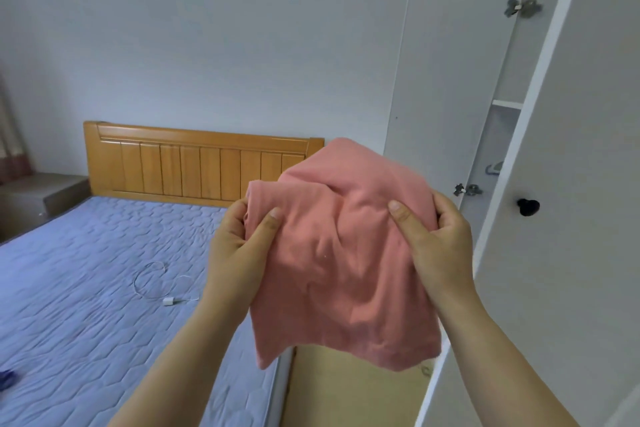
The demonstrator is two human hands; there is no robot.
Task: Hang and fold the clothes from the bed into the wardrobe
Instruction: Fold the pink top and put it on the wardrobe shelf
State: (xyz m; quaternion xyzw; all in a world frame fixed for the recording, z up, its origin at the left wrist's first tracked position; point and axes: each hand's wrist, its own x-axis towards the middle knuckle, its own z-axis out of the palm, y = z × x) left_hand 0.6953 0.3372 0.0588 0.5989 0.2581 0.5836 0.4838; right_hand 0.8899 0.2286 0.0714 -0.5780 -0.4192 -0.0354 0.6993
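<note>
A folded pink garment hangs in the air between the bed and the wardrobe. My left hand grips its left side, thumb on top of the cloth. On the right side my right hand grips it the same way, thumb pressed into the fabric. The white wardrobe stands just right of the garment, its door swung open. Inside, a white shelf shows through the gap. The bed with a blue quilted cover lies to the left.
A white charger with its cable lies on the bed. A dark blue scrap shows at the bed's left edge. A wooden headboard and a grey nightstand stand behind. The door carries a black knob. Wooden floor runs below.
</note>
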